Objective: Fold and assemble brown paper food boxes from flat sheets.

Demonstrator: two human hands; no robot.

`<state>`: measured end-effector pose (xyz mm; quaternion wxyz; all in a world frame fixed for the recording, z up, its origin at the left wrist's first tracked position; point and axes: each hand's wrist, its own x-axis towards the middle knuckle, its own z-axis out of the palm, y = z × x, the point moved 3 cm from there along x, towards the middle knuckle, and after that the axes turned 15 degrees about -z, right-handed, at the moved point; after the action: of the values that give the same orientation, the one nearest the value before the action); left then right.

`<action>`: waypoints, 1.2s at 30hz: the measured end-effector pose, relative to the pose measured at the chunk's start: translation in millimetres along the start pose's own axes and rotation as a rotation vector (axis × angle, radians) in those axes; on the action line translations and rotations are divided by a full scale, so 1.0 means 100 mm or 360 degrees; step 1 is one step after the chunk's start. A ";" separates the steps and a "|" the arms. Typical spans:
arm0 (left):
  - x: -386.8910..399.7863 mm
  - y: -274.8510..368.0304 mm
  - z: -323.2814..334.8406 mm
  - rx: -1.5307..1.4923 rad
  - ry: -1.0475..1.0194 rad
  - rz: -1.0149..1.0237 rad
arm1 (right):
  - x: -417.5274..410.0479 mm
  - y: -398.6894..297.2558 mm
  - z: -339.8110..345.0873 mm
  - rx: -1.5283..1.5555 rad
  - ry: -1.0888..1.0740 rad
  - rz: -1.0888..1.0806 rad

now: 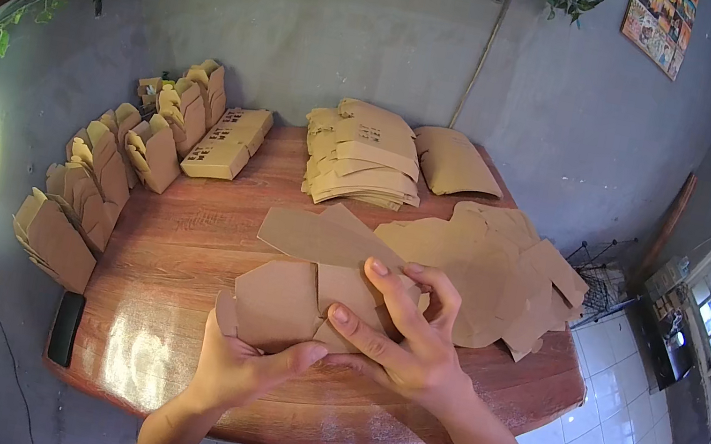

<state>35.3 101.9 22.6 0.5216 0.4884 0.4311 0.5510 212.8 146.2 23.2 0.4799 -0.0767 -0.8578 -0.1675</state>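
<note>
A partly folded kraft cardboard box [281, 298] is between my two hands, above the near part of the wooden table. My left hand [248, 364] supports it from below at the near left, with the thumb along its lower edge. The fingers of my right hand [405, 345] are spread over the right-hand panels and press on them. A long flap [324, 238] of brown card extends beyond the box on its far side. My left fingers are mostly hidden beneath the card.
Flat cardboard blanks [482, 273] lie in a loose pile at the right. Behind stand a stack of printed blanks [367, 153] and a curved bundle [457, 163]. Open folded boxes [96, 176] line the table's left side, near closed boxes [229, 143] bearing writing. A black phone-like object [66, 328] rests at the left edge.
</note>
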 end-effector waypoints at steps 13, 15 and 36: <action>0.03 -0.03 -0.07 0.0075 0.0039 0.0072 | -0.03 -0.02 0.05 0.0019 0.0095 -0.0052; 0.04 -0.04 -0.09 0.0061 0.0080 -0.0009 | -0.05 -0.01 0.07 -0.0011 -0.0003 -0.0002; 0.00 0.06 -0.30 0.1298 -0.0528 0.0905 | -0.28 0.39 -0.02 0.1911 0.0440 0.1326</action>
<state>4.6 102.8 24.0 0.1801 0.8302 0.3725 0.3736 240.6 182.6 9.3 0.5664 -0.0985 -0.6334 0.5180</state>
